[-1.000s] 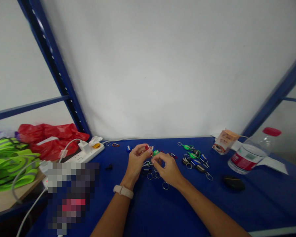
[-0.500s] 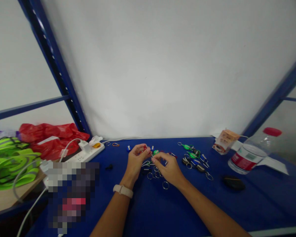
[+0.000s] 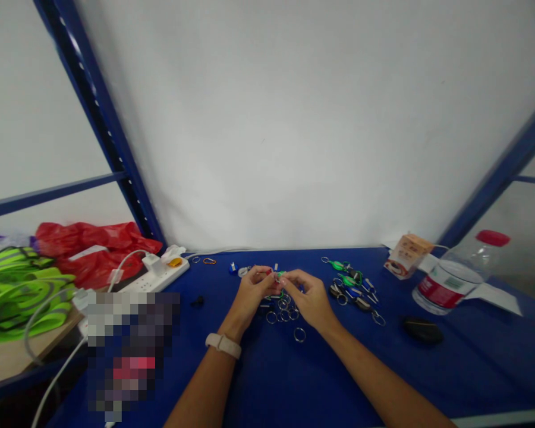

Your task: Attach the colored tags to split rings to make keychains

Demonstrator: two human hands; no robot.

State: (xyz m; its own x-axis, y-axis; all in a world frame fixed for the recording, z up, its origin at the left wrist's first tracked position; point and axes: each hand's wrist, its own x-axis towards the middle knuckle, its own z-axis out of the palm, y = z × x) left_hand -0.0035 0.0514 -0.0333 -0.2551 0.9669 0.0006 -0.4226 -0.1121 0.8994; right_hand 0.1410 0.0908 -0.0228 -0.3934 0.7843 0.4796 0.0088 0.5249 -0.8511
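My left hand (image 3: 251, 292) is closed on a small red piece (image 3: 268, 271), mostly hidden by the fingers. Against it, my right hand (image 3: 310, 294) is pinched at the fingertips; whatever it grips there is too small to make out. Under and in front of the hands lie several metal split rings (image 3: 284, 315), with one ring (image 3: 299, 334) apart, nearer me. Behind my left hand sits a small blue piece (image 3: 232, 268) with a metal part. To the right is a pile of keychains (image 3: 352, 285) in green, blue and black, with rings attached.
At the right stand an orange-and-white carton (image 3: 408, 257) and a clear bottle (image 3: 455, 276) with a red cap; a black pouch (image 3: 422, 330) lies before them. At left are a power strip (image 3: 151, 283), an orange carabiner (image 3: 209, 261), a black bit (image 3: 197, 301) and green reflective vests (image 3: 22, 297).
My left hand has shifted a little right and down with the red piece. My right hand has risen slightly, and the fingertips of both hands now meet.
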